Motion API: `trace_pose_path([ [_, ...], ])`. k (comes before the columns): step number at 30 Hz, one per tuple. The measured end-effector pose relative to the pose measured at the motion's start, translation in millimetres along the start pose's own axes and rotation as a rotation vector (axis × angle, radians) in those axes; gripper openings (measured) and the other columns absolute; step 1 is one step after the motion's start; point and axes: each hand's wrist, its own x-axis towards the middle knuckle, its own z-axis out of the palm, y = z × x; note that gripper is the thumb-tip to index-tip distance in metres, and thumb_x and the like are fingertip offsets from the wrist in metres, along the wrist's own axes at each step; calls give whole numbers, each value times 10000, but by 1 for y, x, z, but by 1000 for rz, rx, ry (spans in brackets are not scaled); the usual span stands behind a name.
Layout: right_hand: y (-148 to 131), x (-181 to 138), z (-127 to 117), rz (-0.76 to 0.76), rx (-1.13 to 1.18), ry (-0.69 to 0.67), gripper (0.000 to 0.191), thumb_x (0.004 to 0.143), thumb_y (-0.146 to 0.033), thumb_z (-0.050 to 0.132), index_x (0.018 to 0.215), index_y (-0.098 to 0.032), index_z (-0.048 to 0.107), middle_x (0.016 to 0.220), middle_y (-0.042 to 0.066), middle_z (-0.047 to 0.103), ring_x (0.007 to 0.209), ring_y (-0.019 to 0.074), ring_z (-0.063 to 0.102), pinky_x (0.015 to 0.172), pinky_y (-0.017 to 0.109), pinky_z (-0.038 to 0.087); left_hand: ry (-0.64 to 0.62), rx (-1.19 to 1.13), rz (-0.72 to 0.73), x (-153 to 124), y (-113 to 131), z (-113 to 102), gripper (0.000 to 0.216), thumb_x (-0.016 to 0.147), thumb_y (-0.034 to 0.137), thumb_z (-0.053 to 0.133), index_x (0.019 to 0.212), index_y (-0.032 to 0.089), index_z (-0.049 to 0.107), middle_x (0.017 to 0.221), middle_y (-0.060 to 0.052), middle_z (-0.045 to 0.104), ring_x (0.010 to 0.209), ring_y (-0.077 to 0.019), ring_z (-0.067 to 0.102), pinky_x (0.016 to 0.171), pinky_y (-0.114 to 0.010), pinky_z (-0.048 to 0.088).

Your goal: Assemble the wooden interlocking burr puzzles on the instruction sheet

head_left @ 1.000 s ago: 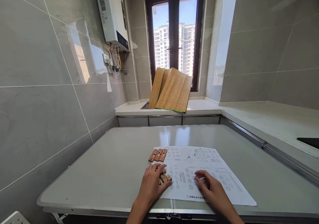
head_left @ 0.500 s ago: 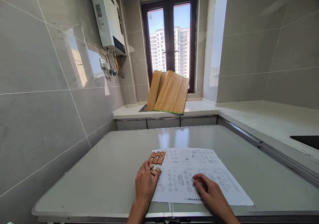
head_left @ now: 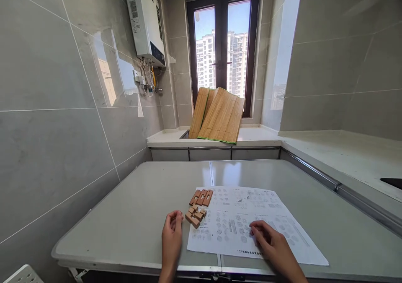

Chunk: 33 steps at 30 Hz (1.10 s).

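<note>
My left hand [head_left: 172,237] rests on the grey table [head_left: 135,220] just left of a printed instruction sheet [head_left: 238,207]. Its fingers are loosely curled and I see nothing in them. Right beside its fingertips lies a small cluster of notched wooden puzzle pieces [head_left: 195,216] on the sheet's left edge. A second row of three wooden pieces [head_left: 201,197] lies a little farther away at the sheet's top left corner. My right hand [head_left: 270,244] lies on the lower right part of the sheet, fingers bent with the tips on the paper, holding nothing.
A folded bamboo mat [head_left: 220,116] leans against the window [head_left: 222,44] on the far counter. A white water heater [head_left: 145,21] hangs on the tiled left wall. A white countertop [head_left: 345,153] runs along the right. A white slatted object [head_left: 21,274] shows at bottom left.
My left hand has let go of the near wooden pieces and pulled back to the left of them. My right hand stays on the sheet. The camera shifted slightly.
</note>
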Motion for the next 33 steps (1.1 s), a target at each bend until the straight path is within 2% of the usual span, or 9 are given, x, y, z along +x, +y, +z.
trace_pose_path([
  [3,4,0,1,9,6,-1,347,907,-542,521,996,-236,658,802,23,725,672,189,619,655,271,484,-38,-13,3,-4,0,-1,477,786,680,587,735,206,577,666,14,582,643,-177,559,637,-265,456],
  [5,6,0,1,6,11,8,350,907,-545,526,998,-235,660,807,23,725,679,188,621,661,269,485,-87,4,0,-7,2,-1,500,782,687,591,641,215,505,575,53,480,554,-142,457,557,-237,382],
  [13,8,1,1,20,15,27,387,882,-575,545,982,-225,677,783,33,724,671,195,629,645,274,491,-155,13,10,-10,6,-2,485,805,652,584,625,216,473,592,51,463,573,-136,404,549,-221,339],
  [22,-1,-1,-2,34,18,17,433,876,-625,516,976,-238,684,832,33,747,693,194,652,666,267,504,-149,12,-10,-14,12,-2,457,809,616,602,627,211,492,587,53,457,567,-134,396,540,-218,339],
  [33,-5,-1,-2,23,36,52,484,841,-672,534,937,-226,695,776,44,746,657,201,656,644,274,520,-153,31,-6,-15,14,-1,460,805,629,585,628,214,499,574,50,474,549,-133,398,524,-217,331],
])
